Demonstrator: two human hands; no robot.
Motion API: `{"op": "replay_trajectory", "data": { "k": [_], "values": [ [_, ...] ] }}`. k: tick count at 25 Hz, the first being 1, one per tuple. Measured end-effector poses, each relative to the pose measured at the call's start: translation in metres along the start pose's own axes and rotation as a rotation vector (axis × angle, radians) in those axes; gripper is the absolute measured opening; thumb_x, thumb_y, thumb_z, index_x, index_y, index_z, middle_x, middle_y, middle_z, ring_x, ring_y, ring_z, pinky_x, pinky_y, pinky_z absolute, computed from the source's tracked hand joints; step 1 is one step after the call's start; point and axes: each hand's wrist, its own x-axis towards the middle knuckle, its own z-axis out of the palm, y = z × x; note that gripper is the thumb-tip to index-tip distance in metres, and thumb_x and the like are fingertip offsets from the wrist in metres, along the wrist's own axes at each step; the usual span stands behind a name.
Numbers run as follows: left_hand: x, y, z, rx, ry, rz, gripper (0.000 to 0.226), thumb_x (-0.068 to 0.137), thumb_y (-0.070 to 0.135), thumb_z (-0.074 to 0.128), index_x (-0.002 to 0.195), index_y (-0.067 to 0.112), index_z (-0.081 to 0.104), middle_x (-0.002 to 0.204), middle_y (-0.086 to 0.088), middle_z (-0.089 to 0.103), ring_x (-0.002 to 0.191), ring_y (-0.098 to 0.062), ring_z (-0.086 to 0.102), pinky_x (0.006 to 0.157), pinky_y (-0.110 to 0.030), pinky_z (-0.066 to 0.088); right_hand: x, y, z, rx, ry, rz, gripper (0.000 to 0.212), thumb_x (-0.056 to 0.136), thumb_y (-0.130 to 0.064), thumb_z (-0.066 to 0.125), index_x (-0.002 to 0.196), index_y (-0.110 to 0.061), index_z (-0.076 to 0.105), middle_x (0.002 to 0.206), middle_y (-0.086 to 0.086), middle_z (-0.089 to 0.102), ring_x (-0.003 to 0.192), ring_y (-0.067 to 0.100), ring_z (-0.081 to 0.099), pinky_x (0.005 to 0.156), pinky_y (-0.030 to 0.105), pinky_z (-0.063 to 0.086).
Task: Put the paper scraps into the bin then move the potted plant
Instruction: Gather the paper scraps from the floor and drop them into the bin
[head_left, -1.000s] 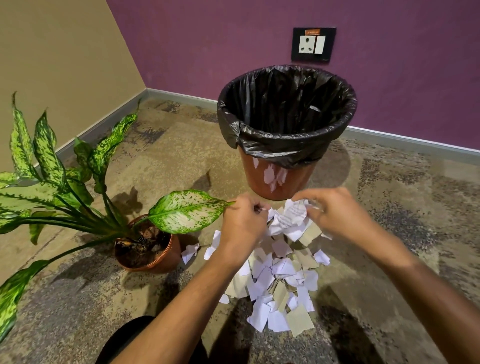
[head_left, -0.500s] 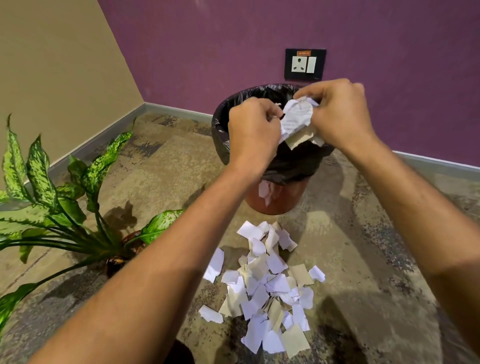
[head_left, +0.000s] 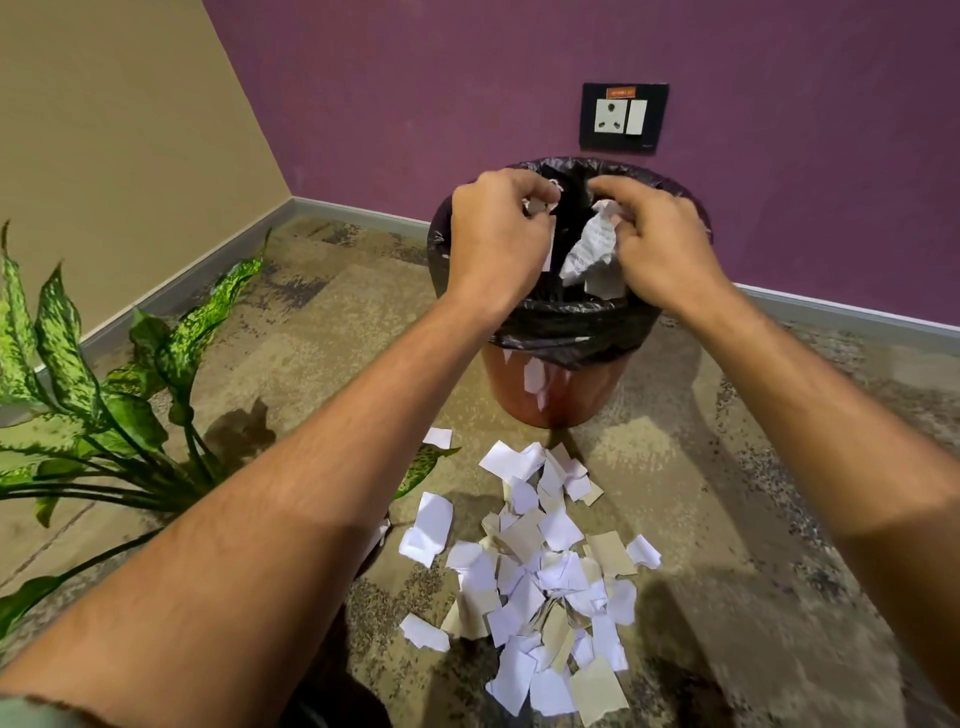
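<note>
A brown bin lined with a black bag stands on the carpet near the purple wall. Both my hands hover over its mouth. My left hand pinches a small scrap at its fingertips. My right hand has its fingers around a bunch of white paper scraps that hang down into the bin's opening. A pile of white and beige paper scraps lies on the floor in front of the bin. The potted plant with speckled green leaves stands at the left; my left forearm hides its pot.
A beige wall and a purple wall meet in a corner behind the bin, with a grey skirting board along both. A black socket plate sits on the purple wall above the bin. Patterned carpet stretches to the right of the scrap pile.
My hands lifted a bunch of scraps from the floor pile up over the bin. They have now parted a little, and the scraps hang lower into the bin's mouth.
</note>
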Motion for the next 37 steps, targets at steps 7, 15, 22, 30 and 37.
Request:
{"op": "replay_trajectory", "data": {
  "k": [7,15,22,30,37],
  "values": [
    [-0.030,0.009,-0.001,-0.084,-0.198,0.073,0.047,0.081,-0.005,0.060,0.123,0.015,0.062,0.144,0.000,0.049,0.133,-0.010,0.043,0.110,-0.026,0.037,-0.023,-0.013,-0.010,0.085,-0.012,-0.048,0.049,0.090,-0.002,0.052,0.135,-0.024,0.050,0.140,-0.004,0.050,0.131,0.012,0.042,0.110,0.029,0.033],
    [-0.172,-0.039,0.005,-0.070,-0.333,0.236,0.051,0.087,0.004,0.058,0.137,0.004,0.048,0.148,-0.006,0.043,0.142,-0.016,0.030,0.118,-0.027,0.023,-0.177,0.019,0.018,0.218,-0.188,-0.002,0.034,0.090,-0.020,0.057,0.124,-0.020,0.059,0.124,-0.015,0.054,0.115,0.003,0.052,0.101,0.014,0.038],
    [-0.276,-0.127,0.005,0.358,-0.911,-0.373,0.113,0.073,0.057,0.072,0.150,0.034,-0.007,0.159,0.005,-0.014,0.147,-0.028,-0.012,0.118,-0.051,0.018,-0.280,0.079,0.058,-0.240,-0.951,0.309,0.125,0.055,-0.074,0.071,0.148,-0.041,-0.005,0.159,-0.010,-0.003,0.139,0.019,0.030,0.098,0.035,0.042],
    [-0.303,-0.141,0.019,0.657,-1.087,-0.479,0.131,0.067,0.055,0.078,0.144,0.037,-0.026,0.156,-0.007,-0.027,0.144,-0.045,-0.001,0.098,-0.054,0.047,-0.274,0.065,0.100,-0.427,-0.894,0.101,0.124,0.059,-0.069,0.071,0.143,-0.047,-0.017,0.158,0.003,-0.009,0.131,0.027,0.034,0.088,0.036,0.050],
    [-0.277,-0.160,0.013,0.549,-0.807,-0.294,0.049,0.085,0.010,0.061,0.131,0.025,0.050,0.133,-0.004,0.046,0.112,-0.026,0.057,0.086,-0.035,0.051,-0.249,0.058,0.123,-0.349,-0.913,0.073,0.048,0.094,-0.026,0.052,0.139,-0.035,0.040,0.154,-0.002,0.025,0.130,0.025,0.041,0.095,0.035,0.047]
  ]
}}
